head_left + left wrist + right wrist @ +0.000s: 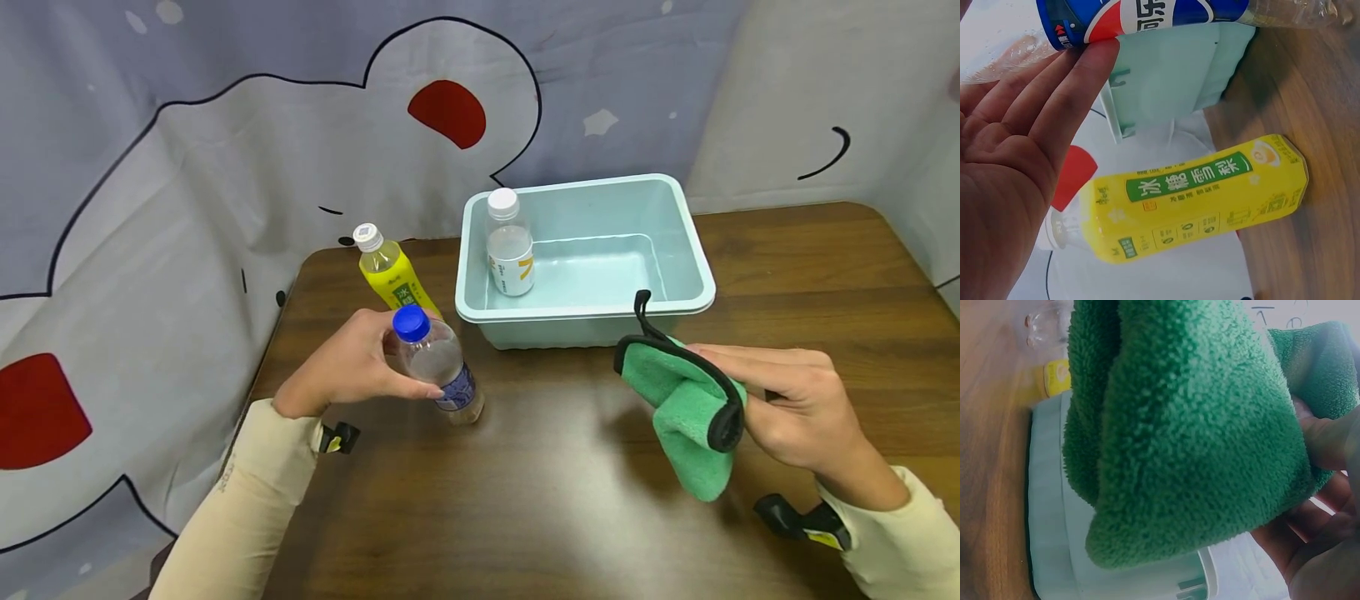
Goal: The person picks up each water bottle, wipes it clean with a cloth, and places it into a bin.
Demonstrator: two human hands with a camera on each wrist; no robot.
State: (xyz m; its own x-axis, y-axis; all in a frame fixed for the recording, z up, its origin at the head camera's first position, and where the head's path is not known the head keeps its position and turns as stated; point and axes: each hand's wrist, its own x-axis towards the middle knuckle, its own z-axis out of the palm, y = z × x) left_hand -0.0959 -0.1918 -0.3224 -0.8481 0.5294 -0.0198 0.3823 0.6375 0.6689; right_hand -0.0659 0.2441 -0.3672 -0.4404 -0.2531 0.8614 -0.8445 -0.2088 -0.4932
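Note:
My left hand holds a clear plastic cola bottle with a blue cap and a blue label, thumb on the near side. In the left wrist view, the fingers lie along the bottle's red, white and blue label. Whether its base touches the table cannot be told. Just behind this hand stands a yellow-labelled drink bottle with a white cap. Over the table at the right, my right hand pinches a folded green cloth with black edging and a loop; in the right wrist view the cloth covers much of the scene.
A pale green plastic tub sits at the back of the brown wooden table. Inside its left end stands a clear bottle with a white cap. Behind the table hangs a patterned curtain.

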